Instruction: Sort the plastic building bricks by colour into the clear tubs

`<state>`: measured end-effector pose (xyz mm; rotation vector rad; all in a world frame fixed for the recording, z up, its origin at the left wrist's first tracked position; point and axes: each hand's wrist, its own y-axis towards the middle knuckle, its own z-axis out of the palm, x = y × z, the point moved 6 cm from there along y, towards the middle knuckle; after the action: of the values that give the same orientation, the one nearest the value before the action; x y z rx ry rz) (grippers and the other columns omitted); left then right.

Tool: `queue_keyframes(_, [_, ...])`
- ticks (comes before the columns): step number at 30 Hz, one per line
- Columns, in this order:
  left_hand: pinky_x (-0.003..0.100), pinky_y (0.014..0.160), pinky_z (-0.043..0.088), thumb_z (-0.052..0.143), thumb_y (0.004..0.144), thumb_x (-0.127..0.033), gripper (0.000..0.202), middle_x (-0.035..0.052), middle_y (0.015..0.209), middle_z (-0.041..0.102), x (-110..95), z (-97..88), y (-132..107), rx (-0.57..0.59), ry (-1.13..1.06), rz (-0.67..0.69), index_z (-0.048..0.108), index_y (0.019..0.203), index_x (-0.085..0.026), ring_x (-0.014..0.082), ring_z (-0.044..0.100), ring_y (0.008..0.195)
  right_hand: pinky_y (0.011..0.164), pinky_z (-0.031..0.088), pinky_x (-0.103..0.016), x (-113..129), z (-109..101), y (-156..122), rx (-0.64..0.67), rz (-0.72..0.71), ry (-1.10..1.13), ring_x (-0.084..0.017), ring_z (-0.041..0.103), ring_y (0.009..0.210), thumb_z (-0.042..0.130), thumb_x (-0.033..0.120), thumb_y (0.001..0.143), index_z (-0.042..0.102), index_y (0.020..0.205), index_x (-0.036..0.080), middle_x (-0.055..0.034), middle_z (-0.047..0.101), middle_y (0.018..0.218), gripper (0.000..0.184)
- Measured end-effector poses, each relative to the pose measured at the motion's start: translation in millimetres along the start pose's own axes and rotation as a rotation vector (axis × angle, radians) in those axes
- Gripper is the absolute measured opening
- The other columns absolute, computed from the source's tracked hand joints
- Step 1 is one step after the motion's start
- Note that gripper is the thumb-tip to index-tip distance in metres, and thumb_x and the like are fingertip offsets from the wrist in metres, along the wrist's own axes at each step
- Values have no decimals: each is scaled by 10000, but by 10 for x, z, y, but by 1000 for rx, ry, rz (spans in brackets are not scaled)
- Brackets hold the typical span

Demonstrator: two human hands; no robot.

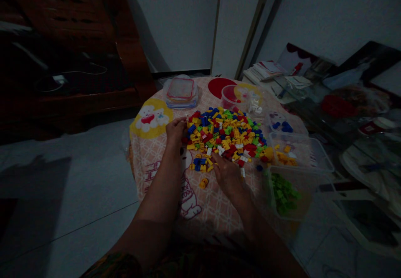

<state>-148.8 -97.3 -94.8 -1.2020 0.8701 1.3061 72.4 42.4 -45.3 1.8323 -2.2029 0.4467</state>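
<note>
A heap of small toy building bricks (224, 131) in yellow, blue, red, green and white lies on the cloth-covered round table. At the heap's left edge is my left hand (176, 132), its fingers bent together against the bricks; whatever is between them is hidden. My right hand (227, 175) reaches into the near side of the heap, fingers closed close to white and yellow bricks. What it holds, if anything, is too small to make out. A small cluster of blue and yellow bricks (199, 163) sits between my hands, and a yellow piece (203, 183) lies apart, nearer me.
To the right stand clear plastic boxes: one with green bricks (283, 194), one with yellow pieces (285, 157), one with blue pieces (283, 126). Behind the heap are a round tub (230, 95) and stacked lidded containers (181, 94). A cluttered glass table adjoins at right.
</note>
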Motion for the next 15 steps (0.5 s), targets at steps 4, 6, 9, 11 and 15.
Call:
queue_keyframes(4, [244, 624, 500, 622, 638, -186, 259, 3, 630, 638, -7, 11, -6, 32, -16, -7, 742, 862, -140, 137, 601, 634, 939, 483, -282, -127, -237, -15, -114, 69, 43, -210, 692, 1089, 429, 191, 1022, 605, 1410, 199, -104, 731, 1254, 425])
queue_keyframes(6, [254, 642, 510, 614, 642, -188, 263, 10, 645, 648, -6, 4, -3, 25, -13, -5, 742, 867, -140, 144, 614, 653, 924, 484, -276, -216, -312, -89, -145, 91, 49, -205, 696, 1069, 438, 206, 1026, 655, 1336, 196, -99, 735, 1246, 378])
queue_keyframes(9, [265, 671, 522, 617, 646, -192, 269, 20, 676, 666, 11, 7, 7, 30, -20, -10, 743, 878, -142, 155, 639, 692, 947, 475, -282, -358, -325, -218, -166, 91, 22, -205, 691, 1083, 454, 233, 1029, 710, 1224, 197, -97, 748, 1205, 323])
queue_keyframes(11, [260, 663, 516, 627, 647, -197, 268, 19, 682, 666, 26, 12, 14, 34, -29, -17, 742, 882, -142, 153, 638, 687, 978, 466, -301, -426, -283, -295, -156, 90, -15, -214, 682, 1109, 482, 241, 1015, 720, 1202, 209, -95, 751, 1192, 304])
queue_keyframes(15, [244, 655, 506, 641, 640, -196, 251, 15, 676, 661, 36, 10, 23, 30, -36, -19, 738, 865, -139, 138, 626, 673, 979, 476, -328, -429, -200, -397, -97, 126, -40, -227, 682, 1120, 489, 245, 1008, 690, 1283, 221, -101, 743, 1228, 342])
